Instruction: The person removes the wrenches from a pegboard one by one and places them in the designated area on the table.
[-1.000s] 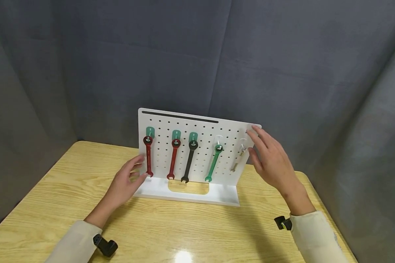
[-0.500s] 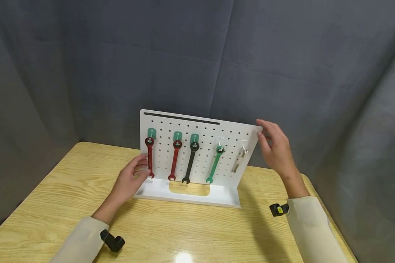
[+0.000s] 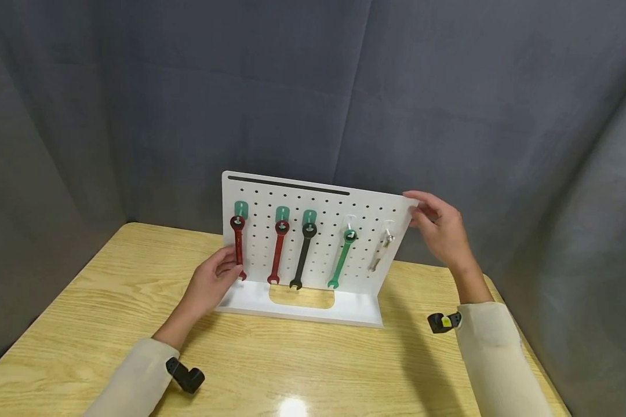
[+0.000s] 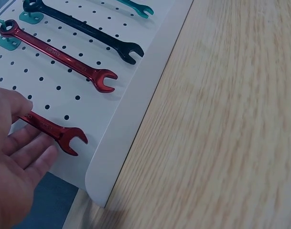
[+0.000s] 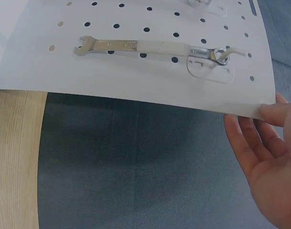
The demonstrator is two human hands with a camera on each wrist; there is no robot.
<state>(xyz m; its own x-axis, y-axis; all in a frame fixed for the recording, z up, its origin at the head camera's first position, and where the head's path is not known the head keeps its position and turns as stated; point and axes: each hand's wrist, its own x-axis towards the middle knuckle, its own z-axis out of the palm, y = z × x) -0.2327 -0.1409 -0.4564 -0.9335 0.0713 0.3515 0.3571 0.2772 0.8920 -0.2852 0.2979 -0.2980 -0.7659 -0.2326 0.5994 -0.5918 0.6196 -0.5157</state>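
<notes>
A white pegboard stand [image 3: 292, 191] stands upright on the table, with combination wrenches hanging from its hooks. At its left edge my left hand [image 3: 214, 281] pinches the shaft of the leftmost red wrench [image 4: 52, 129]; thumb in front, fingers behind. That wrench's ring end is still over its hook in the head view. My right hand [image 3: 443, 231] grips the board's top right corner, thumb on the front, as the right wrist view shows. Nearest to it hangs a small silver wrench [image 5: 159, 49] on a clear hook.
Between the hands hang another red wrench [image 3: 278, 252], a black wrench [image 3: 302, 255] and a green wrench [image 3: 341, 258]. The stand's white base [image 3: 355, 310] rests on the wooden table [image 3: 240, 365]. Grey curtains [image 3: 271, 87] surround the table.
My right hand has moved from in front of the board's right side onto its top right corner and taken hold. My left hand has moved slightly right and closed onto the leftmost red wrench.
</notes>
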